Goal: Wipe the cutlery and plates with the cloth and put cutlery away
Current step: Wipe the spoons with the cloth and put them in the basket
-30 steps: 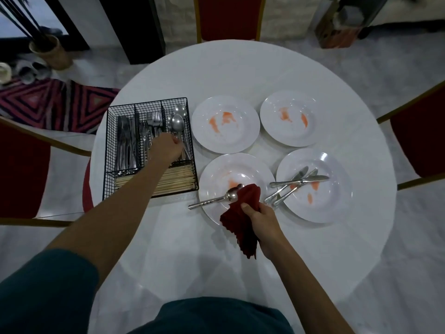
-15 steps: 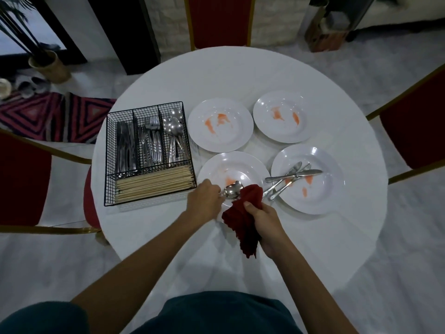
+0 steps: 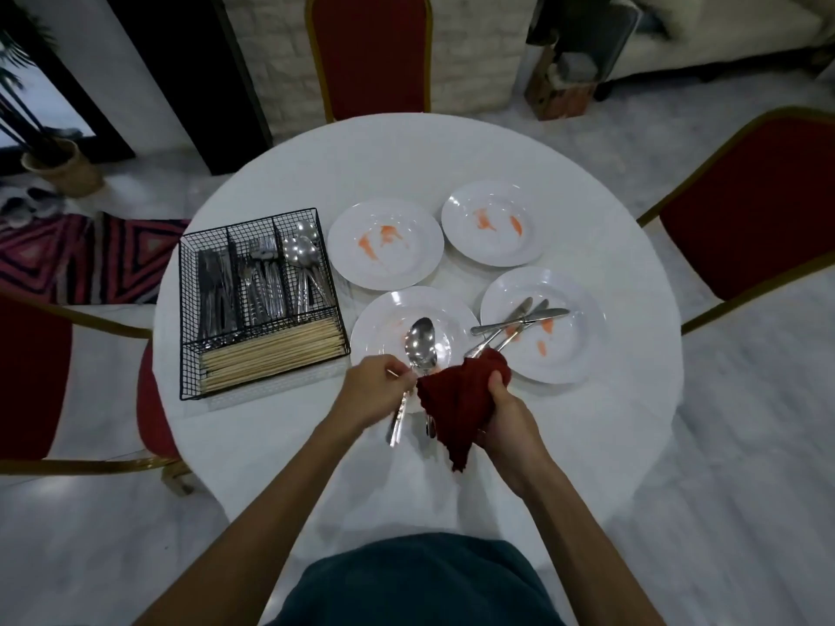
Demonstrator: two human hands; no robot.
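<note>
Scene is dimly and evenly lit, with a cool bluish cast. Daylight is admitted through a window (image 3: 31, 106) at upper left; the source over the table cannot be determined. White tablecloth (image 3: 519, 151) is rendered grey, brightest toward the centre. Small specular highlights are seen on the spoon bowl (image 3: 420, 343) and on plate rims (image 3: 456, 205). Soft, faint shadows are cast under the arms and the red cloth (image 3: 461, 399). Strong wide-angle distortion is present: the chair frames (image 3: 745, 128) and floor are bent toward the edges. Corners are darkened and smeared, upper right worst. Centre detail is soft, with compression noise.
</note>
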